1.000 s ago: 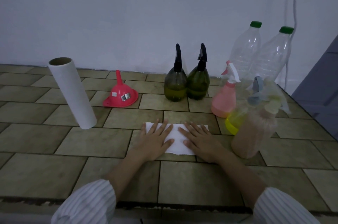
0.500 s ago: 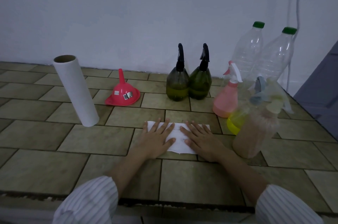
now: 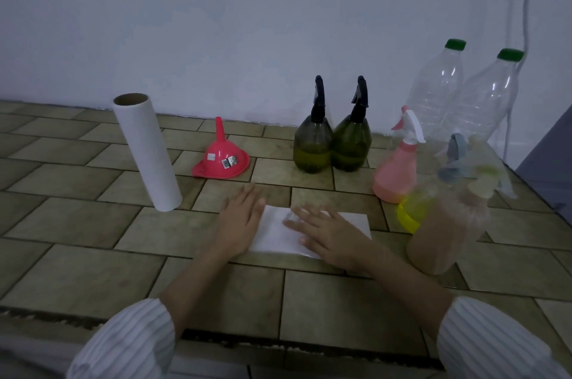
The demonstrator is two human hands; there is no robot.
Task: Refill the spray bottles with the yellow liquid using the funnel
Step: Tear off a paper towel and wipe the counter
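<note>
i judge i'm only laying groundwork, nothing poured yet. at far left the paper roll (image 3: 147,152) stands tilted; next the pink funnel (image 3: 221,159) sits mouth down, spout up, labels on its side. my left hand (image 3: 242,217) lies flat with straight fingers at the edge of the white paper sheet (image 3: 278,231), my right hand (image 3: 328,231) pressed flat on it, neither grasping anything. behind, two dark green spray bottles (image 3: 332,143) hold yellowish liquid low. right: a pink sprayer (image 3: 396,174), clear sprayers (image 3: 445,224). next i'd take the funnel and uncap a bottle.
</note>
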